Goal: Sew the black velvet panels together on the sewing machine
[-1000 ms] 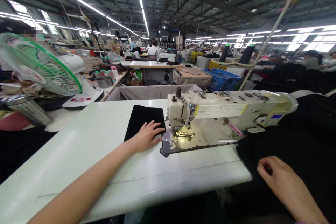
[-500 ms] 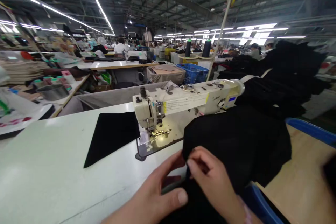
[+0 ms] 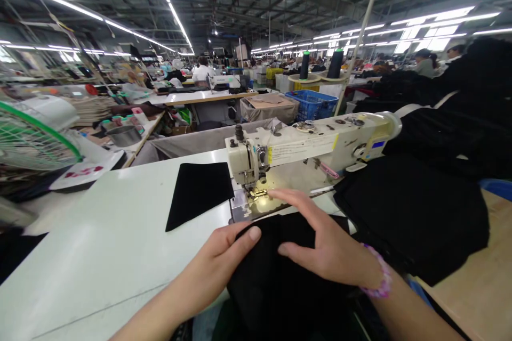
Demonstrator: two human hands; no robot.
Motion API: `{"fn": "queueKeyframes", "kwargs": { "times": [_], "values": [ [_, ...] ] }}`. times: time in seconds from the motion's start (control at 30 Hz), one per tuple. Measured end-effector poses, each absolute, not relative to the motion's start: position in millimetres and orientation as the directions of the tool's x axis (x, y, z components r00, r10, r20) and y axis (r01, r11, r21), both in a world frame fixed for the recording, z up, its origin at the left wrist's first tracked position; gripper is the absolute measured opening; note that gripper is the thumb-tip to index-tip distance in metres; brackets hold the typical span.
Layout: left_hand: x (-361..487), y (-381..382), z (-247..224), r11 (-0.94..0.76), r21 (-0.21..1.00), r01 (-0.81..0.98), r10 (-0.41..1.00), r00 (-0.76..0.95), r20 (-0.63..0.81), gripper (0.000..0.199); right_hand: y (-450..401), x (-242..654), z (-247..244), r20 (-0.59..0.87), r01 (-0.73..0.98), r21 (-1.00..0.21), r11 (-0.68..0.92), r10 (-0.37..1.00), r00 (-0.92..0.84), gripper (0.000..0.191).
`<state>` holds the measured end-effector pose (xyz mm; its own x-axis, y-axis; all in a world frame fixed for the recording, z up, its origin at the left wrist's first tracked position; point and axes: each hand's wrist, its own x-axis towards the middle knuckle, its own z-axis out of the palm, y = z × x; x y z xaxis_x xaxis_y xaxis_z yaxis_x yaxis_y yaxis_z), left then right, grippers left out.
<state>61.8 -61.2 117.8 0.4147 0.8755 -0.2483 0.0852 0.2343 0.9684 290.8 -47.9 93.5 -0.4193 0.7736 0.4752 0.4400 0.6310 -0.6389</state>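
My left hand [image 3: 224, 250] pinches the top left edge of a black fabric piece [image 3: 268, 287], which hangs over the table's front edge towards my lap. My right hand [image 3: 328, 242] is open above the same fabric, thumb and forefinger spread wide, the forefinger reaching towards the presser foot [image 3: 260, 193]. Both hands are in front of the white sewing machine [image 3: 300, 144], whose needle area is lit. Left of the needle, a separate black fabric panel [image 3: 200, 192] lies flat on the pale tabletop [image 3: 120, 229].
More black fabric [image 3: 416, 213] lies right of the machine, above a wooden surface [image 3: 464, 287]. A green-rimmed fan [image 3: 36, 138] stands at the left. Thread cones [image 3: 335, 64] rise behind the machine, near a blue crate [image 3: 312, 104]. Other workstations and people fill the background.
The view has turned left, bringing the fan in. My hands have moved apart; the right released its pinch and spread its fingers, while the left closed on the fabric edge.
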Motion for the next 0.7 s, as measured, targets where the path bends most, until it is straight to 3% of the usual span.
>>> {"fn": "queueKeyframes", "kwargs": {
  "times": [0.07,0.2,0.33,0.4,0.43,0.5,0.57,0.63,0.7],
  "values": [
    [64,-61,122,0.238,0.970,0.056,0.919,0.311,-0.244,0.046,-48,279,101,0.525,0.420,-0.617,0.665,0.746,-0.409,0.067],
    [57,-53,128,0.222,0.958,-0.180,0.970,-0.056,-0.236,0.042,-66,258,103,0.793,0.475,-0.474,0.742,0.594,-0.137,0.040],
    [53,-59,136,0.245,0.911,-0.331,0.925,-0.202,-0.322,0.064,-94,231,87,0.853,0.441,-0.160,0.883,0.348,-0.389,0.033],
    [56,-71,138,0.261,0.891,-0.372,0.920,-0.183,-0.346,0.073,-103,220,73,0.854,0.519,-0.014,0.855,0.281,-0.438,0.032],
    [59,-79,138,0.264,0.880,-0.394,0.923,-0.163,-0.350,0.077,-105,218,67,0.866,0.576,-0.010,0.818,0.295,-0.403,0.032],
    [63,-97,135,0.259,0.871,-0.418,0.939,-0.103,-0.329,0.084,-108,223,60,0.889,0.629,-0.112,0.769,0.360,-0.283,0.038],
    [62,-112,132,0.264,0.901,-0.344,0.960,0.008,-0.279,0.078,-111,240,61,0.871,0.579,-0.255,0.774,0.444,-0.210,0.042],
    [56,-123,129,0.174,0.978,-0.113,0.976,0.150,-0.156,0.061,-114,264,73,0.801,0.484,-0.418,0.768,0.563,-0.201,0.036],
    [47,-129,129,-0.074,0.975,0.209,0.956,0.293,0.009,0.051,-117,287,92,0.659,0.412,-0.600,0.686,0.716,-0.230,0.027]
  ]
}}
